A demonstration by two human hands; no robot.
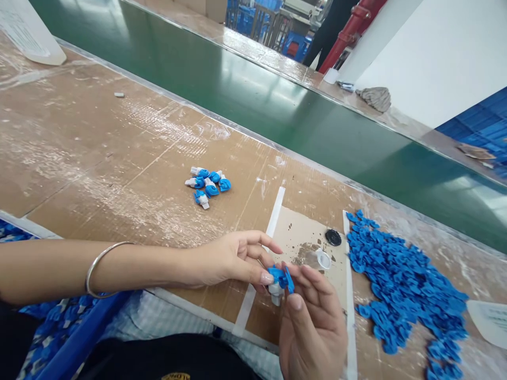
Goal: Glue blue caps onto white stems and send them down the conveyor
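In front of my body, my left hand (241, 258) pinches a small white plastic fitting (275, 293) between thumb and fingers. A blue plastic piece (288, 279) sits at the top of this fitting, and the thumb and fingertips of my right hand (317, 322) close on its right side. Both hands meet over the near edge of a beige board. Farther left on the table lies a small group of blue-and-white fittings (211, 187). To the right is a large heap of loose blue pieces (404, 279).
The beige board (289, 227), edged by white strips, carries a black round cap (333, 237) and a small clear ring-shaped dish (324, 259). A green conveyor belt (237, 84) runs behind the table. Below my left forearm, a blue crate (87, 338) holds many blue-and-white fittings.
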